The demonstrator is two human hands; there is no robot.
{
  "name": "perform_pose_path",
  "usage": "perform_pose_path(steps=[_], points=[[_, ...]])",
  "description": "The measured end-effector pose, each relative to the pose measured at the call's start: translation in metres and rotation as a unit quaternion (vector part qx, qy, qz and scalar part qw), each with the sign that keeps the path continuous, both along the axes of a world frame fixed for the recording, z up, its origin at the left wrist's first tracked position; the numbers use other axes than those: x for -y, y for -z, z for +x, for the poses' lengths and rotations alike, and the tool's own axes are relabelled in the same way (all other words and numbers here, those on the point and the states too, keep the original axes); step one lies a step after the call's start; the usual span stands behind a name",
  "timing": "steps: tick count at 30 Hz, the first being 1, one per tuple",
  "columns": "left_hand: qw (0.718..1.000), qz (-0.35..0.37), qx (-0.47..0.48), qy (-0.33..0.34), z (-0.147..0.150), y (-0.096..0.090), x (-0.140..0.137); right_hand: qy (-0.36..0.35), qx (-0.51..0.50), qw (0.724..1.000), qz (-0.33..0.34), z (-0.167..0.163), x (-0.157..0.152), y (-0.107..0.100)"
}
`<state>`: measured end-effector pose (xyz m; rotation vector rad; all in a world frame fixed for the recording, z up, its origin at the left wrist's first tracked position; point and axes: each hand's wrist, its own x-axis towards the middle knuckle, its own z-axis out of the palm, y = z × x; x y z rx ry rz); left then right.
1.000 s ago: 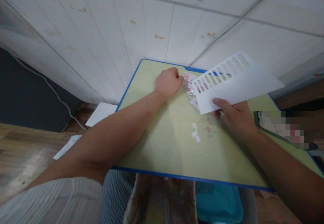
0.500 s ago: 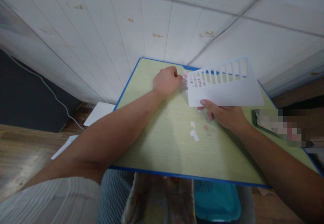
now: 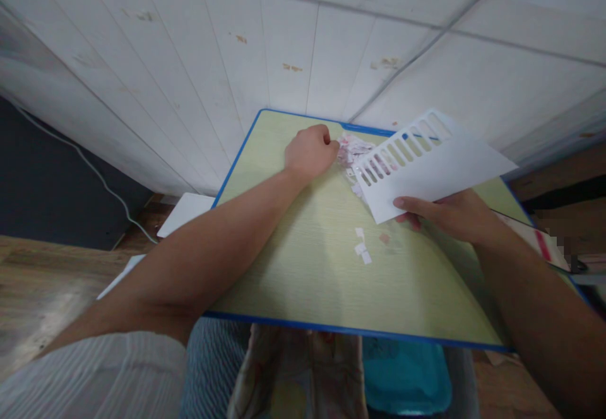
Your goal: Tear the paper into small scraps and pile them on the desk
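My right hand (image 3: pixel 440 214) pinches a white sheet (image 3: pixel 426 173) by its lower edge, thumb on top. A row of rounded slots, growing longer to the right, is cut along the sheet's far side. Under its left end lies what looks like a clear plastic bag (image 3: pixel 353 144) of pinkish-white paper scraps, partly covered by the sheet. My left hand (image 3: pixel 312 152) rests closed on the table at the bag's left side; its fingertips seem to pinch the bag's edge, though they are mostly hidden. Nearer me lie several small white paper pieces (image 3: pixel 362 250) and a small orange-brown piece (image 3: pixel 384 238).
The light green table (image 3: pixel 303 267) has a blue rim and stands against a white plank wall (image 3: pixel 284 40). A flat object, partly blurred out, lies at the right edge behind my right forearm. Below the front edge sits a teal plastic container (image 3: pixel 407 378).
My right hand has moved right and tilted the sheet, its left end dropping toward me and its right corner swinging outward. More of the scraps now show. My left hand stays put.
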<state>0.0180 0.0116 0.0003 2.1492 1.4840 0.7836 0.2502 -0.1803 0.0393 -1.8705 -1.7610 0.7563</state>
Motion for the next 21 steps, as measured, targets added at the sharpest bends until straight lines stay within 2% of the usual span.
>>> perform_pose_path(steps=[4, 7, 10, 13, 16, 18, 21], points=[[1.000, -0.002, -0.002, -0.002, 0.000, 0.000, 0.000, -0.022, -0.023, 0.999, -0.028, 0.003, 0.004, -0.010], [1.000, -0.004, -0.001, -0.001, 0.000, 0.000, 0.000, -0.017, -0.051, 0.998, -0.036, 0.006, 0.007, -0.010], [1.000, -0.006, 0.003, 0.003, 0.000, -0.001, 0.000, 0.018, -0.088, 0.996, 0.012, 0.005, 0.006, -0.002], [1.000, -0.004, -0.002, 0.001, 0.000, -0.002, 0.001, 0.087, -0.180, 0.976, 0.086, -0.005, 0.000, 0.008], [1.000, -0.004, -0.006, -0.002, 0.000, -0.001, 0.000, 0.105, -0.254, 0.956, 0.099, -0.019, -0.004, 0.017], [1.000, 0.000, -0.002, 0.003, 0.000, -0.001, 0.000, 0.096, -0.225, 0.964, 0.101, -0.027, -0.005, 0.022], [1.000, 0.007, 0.005, 0.011, 0.000, 0.000, 0.000, 0.079, -0.099, 0.983, 0.131, -0.034, -0.005, 0.025]])
